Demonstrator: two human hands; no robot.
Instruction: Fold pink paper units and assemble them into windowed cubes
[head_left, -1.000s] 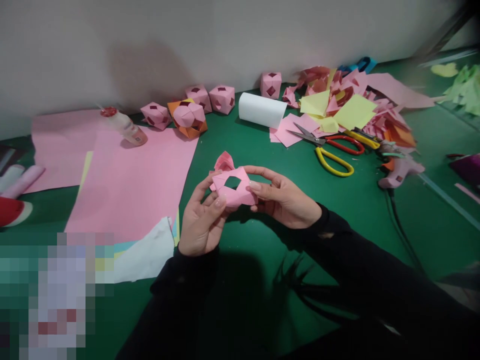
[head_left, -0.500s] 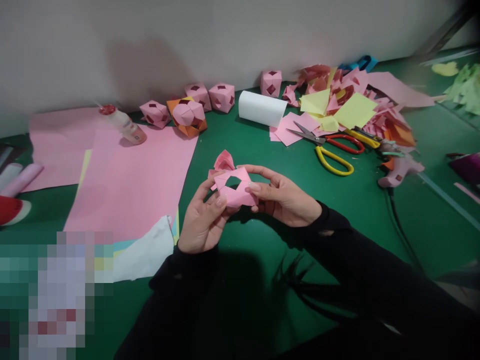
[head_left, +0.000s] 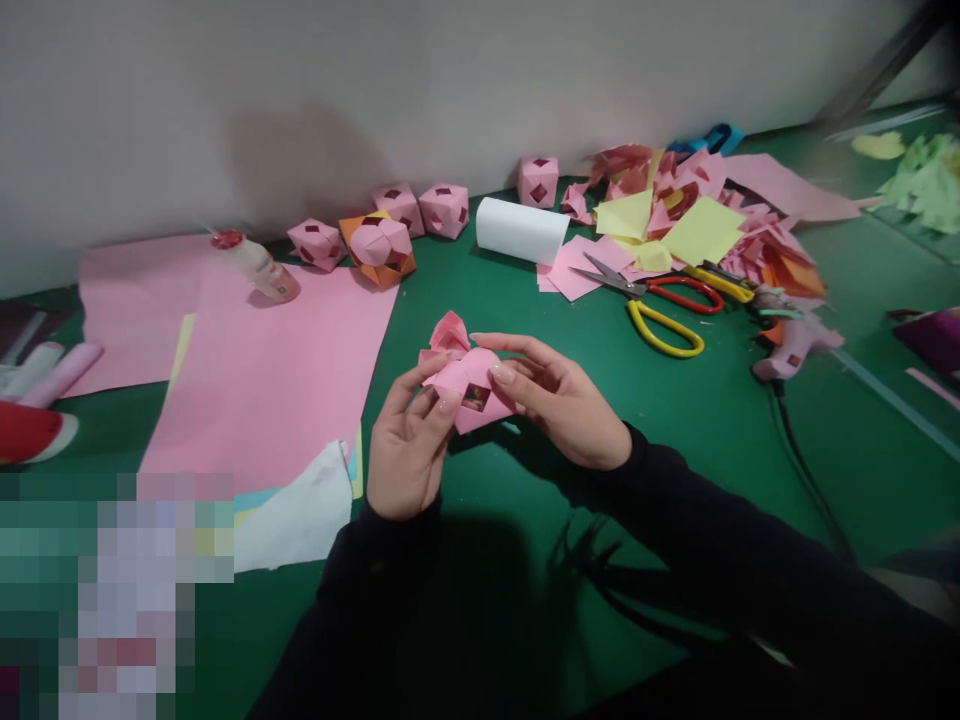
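Between my two hands is a pink folded-paper shape [head_left: 466, 378] with a diamond-shaped opening facing me. My left hand [head_left: 409, 440] pinches its left side, thumb in front and fingers behind. On the opposite side, my right hand [head_left: 559, 400] grips it between thumb and fingers. Just behind the shape, a second pink folded piece [head_left: 450, 332] shows above my left fingers; whether it is joined to the shape I cannot tell. Its far side is hidden by my fingers.
Finished-looking pink paper balls [head_left: 444, 210] line the wall near a white paper roll [head_left: 522, 230]. Scissors [head_left: 664, 305], paper scraps [head_left: 675, 200] and a pink glue gun [head_left: 796, 345] with a cord lie to the right. Pink sheets [head_left: 285, 370] and a small bottle [head_left: 262, 268] are on the left.
The pink shape has been turned in my hands: its large opening faced up before, and now a rounded top and a smaller diamond opening face me.
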